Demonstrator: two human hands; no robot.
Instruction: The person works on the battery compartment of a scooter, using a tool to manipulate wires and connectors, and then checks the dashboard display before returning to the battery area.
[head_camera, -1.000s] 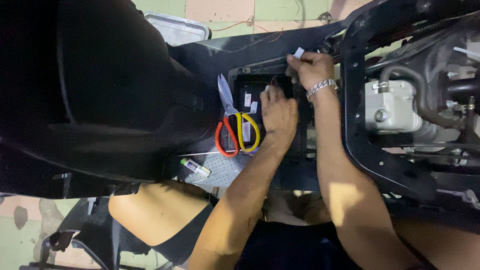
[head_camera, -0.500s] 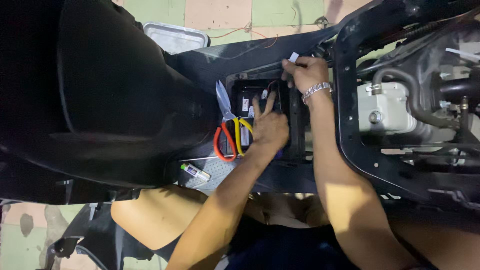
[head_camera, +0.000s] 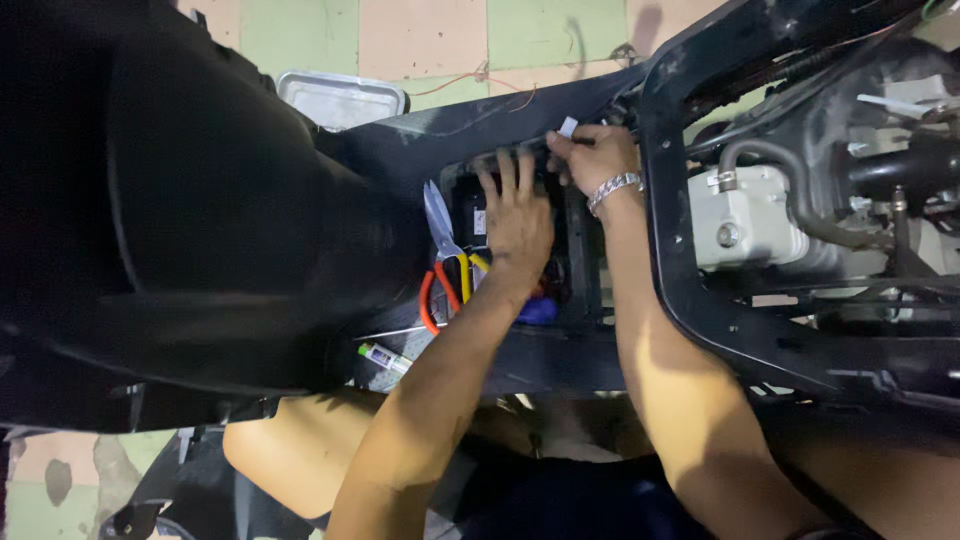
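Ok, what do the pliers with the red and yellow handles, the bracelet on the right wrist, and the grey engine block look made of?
The red and yellow handled pliers: bare steel-looking jaws, dull grey sheen; grips probably rubber or plastic sleeves. The silvery link bracelet on the right hand: likely metal, since it glints brightly. The light grey engine block: apparently cast aluminium, matte with a bolt head showing. The left hand rests inside the black compartment, likely plastic.

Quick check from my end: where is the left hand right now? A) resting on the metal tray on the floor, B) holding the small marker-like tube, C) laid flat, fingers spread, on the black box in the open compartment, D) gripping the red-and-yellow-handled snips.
C: the left hand lies flat with fingers spread on the black box in the compartment; the snips lie untouched beside it.
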